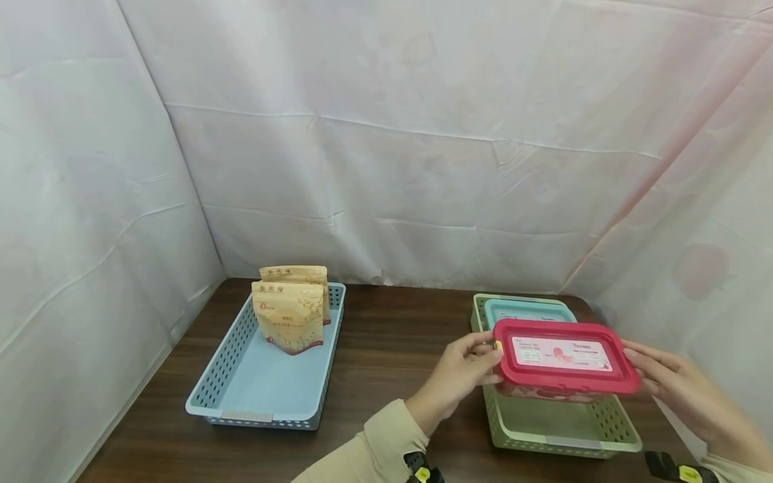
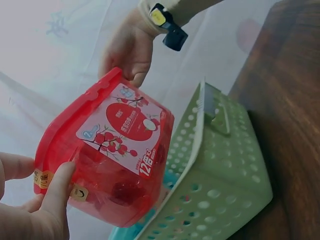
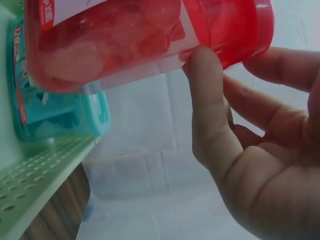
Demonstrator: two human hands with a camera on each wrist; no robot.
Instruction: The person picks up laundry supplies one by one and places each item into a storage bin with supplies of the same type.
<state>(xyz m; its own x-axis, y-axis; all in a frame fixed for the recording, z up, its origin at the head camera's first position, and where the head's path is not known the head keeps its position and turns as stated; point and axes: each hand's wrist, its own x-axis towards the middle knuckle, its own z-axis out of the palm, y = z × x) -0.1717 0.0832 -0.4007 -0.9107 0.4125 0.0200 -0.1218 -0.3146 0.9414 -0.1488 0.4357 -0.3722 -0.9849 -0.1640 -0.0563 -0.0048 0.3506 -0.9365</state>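
A red lidded plastic box (image 1: 561, 355) with a pink label is held level above the green basket (image 1: 552, 429). My left hand (image 1: 455, 376) grips its left end, thumb on the near side. At the opposite end, my right hand (image 1: 679, 386) holds it between thumb and fingers. The left wrist view shows the box's clear red wall and fruit-printed label (image 2: 127, 132). Behind it, a teal-lidded box (image 1: 528, 310) sits in the far part of the green basket, partly hidden by the red one; the right wrist view shows its teal side (image 3: 55, 110).
To the left on the brown table (image 1: 398, 322) stands a blue basket (image 1: 272, 392) with two upright tan pouches (image 1: 290, 315) at its far end. White sheeting (image 1: 410, 168) hangs behind the table and along both sides.
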